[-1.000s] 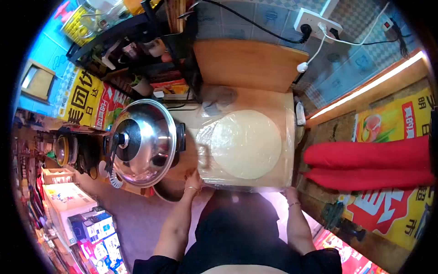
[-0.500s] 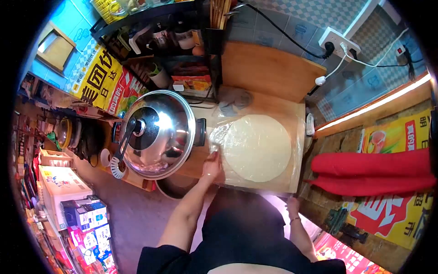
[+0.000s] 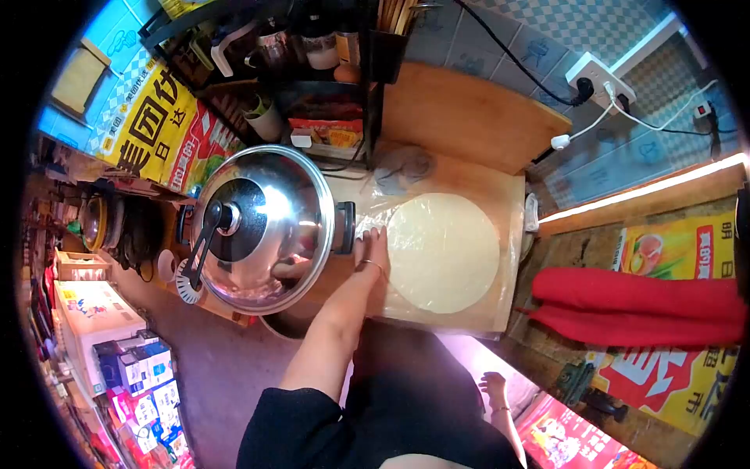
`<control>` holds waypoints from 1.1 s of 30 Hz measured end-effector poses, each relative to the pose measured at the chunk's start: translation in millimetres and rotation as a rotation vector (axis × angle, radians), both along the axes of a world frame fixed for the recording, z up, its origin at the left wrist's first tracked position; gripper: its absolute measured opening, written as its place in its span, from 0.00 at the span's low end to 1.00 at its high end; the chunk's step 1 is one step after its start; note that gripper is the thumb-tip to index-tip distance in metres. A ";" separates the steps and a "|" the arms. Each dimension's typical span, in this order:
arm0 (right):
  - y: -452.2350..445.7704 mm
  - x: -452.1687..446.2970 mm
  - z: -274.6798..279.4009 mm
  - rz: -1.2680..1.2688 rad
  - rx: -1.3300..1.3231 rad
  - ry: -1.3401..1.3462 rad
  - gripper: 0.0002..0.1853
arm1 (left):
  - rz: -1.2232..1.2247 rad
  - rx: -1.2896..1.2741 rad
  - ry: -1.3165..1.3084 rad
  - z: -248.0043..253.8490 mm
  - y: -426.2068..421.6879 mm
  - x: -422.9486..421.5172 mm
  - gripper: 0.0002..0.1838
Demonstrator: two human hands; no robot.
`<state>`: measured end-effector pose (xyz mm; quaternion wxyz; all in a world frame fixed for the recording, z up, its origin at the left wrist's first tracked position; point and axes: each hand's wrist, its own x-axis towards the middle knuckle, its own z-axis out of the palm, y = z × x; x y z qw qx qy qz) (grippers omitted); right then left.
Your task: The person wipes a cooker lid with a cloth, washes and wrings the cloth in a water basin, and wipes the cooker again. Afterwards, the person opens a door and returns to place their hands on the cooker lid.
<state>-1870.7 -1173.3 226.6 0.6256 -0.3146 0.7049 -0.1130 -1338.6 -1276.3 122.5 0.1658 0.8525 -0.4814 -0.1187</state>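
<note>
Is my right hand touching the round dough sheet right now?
Apart. The head view shows the right hand off the near edge of the board, with a visible gap to the round dough sheet.

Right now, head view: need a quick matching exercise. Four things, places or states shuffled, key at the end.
Things:
1. left hand
2. right hand
3. dough sheet
4. lidded pot

Places or states:
A. pale and flat, on the wooden board
B. shiny silver, left of both hands
C. at the plastic film, beside the dough sheet
D. lowered, off the board

Pairs: 1-C, 2-D, 3-A, 4-B
</note>
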 end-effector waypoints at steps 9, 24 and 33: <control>18.7 15.6 -6.2 0.127 -0.026 0.075 0.09 | -0.107 -0.026 -0.086 76.6 21.0 13.6 0.08; 5.7 36.4 1.3 0.149 -0.011 0.139 0.10 | 0.386 -0.471 0.644 -8.8 55.5 8.8 0.09; 8.0 29.9 16.9 0.145 0.006 0.112 0.10 | 0.415 -0.297 0.419 30.8 20.0 14.1 0.08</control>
